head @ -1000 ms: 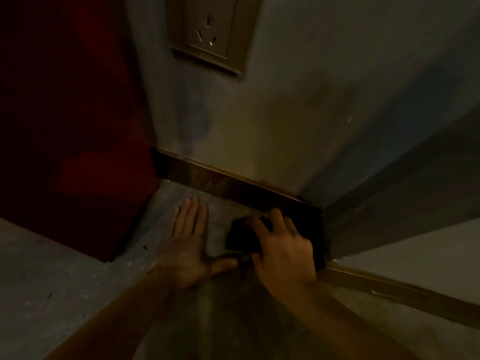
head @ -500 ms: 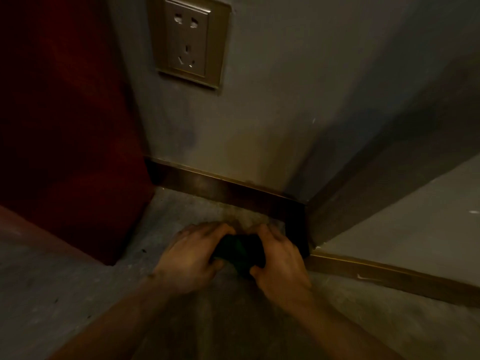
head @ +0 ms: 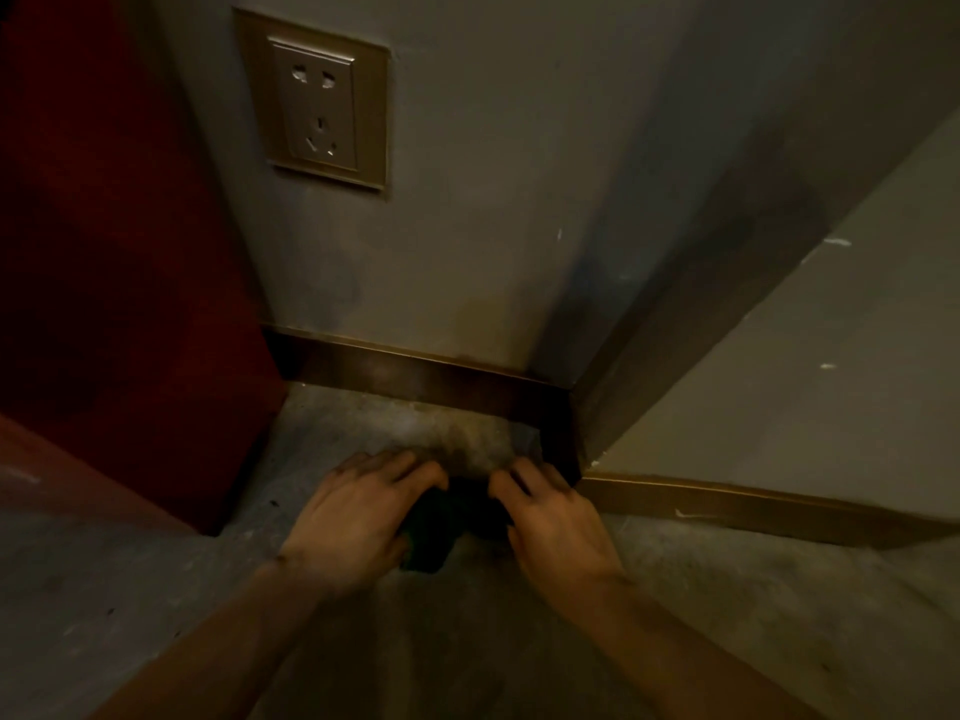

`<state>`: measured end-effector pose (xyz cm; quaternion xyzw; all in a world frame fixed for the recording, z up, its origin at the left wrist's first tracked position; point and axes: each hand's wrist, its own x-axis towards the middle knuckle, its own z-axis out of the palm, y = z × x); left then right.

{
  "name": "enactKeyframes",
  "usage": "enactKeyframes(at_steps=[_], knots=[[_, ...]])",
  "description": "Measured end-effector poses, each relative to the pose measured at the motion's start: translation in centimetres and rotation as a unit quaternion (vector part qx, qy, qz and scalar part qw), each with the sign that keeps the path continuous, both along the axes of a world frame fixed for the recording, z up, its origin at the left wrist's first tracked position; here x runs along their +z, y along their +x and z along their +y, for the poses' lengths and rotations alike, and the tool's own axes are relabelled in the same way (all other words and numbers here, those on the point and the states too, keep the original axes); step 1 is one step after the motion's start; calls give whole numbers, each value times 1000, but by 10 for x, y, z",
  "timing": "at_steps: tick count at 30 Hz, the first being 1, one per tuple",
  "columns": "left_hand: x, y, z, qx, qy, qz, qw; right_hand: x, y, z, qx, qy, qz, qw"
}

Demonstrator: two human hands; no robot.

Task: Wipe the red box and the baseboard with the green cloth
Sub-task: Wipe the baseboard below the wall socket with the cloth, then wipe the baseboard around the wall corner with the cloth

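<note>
The scene is dim. A dark green cloth lies bunched on the grey floor between my two hands. My left hand grips its left side with curled fingers. My right hand holds its right side. The red box stands tall at the left, its side close to my left hand. A brown baseboard runs along the wall foot just beyond the cloth, turns an outer corner, and continues at the right. The cloth sits a short way in front of the baseboard, not touching it.
A wall socket in a gold frame is set in the grey wall above the baseboard. The protruding wall corner stands right of my hands. Grey floor spreads toward me on both sides.
My left hand left the floor and closed on the cloth. Both hands drew the cloth back from the baseboard corner toward me and bunched it. The camera tilted up, showing more of the socket.
</note>
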<state>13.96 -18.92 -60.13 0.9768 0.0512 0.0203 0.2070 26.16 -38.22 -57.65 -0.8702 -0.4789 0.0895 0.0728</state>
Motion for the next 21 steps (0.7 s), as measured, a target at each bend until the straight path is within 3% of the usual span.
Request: enactKeyframes(at_steps=[21], knots=[[14, 49, -91, -107, -7, 5, 994, 18, -9, -105, -140, -25, -34, 989]])
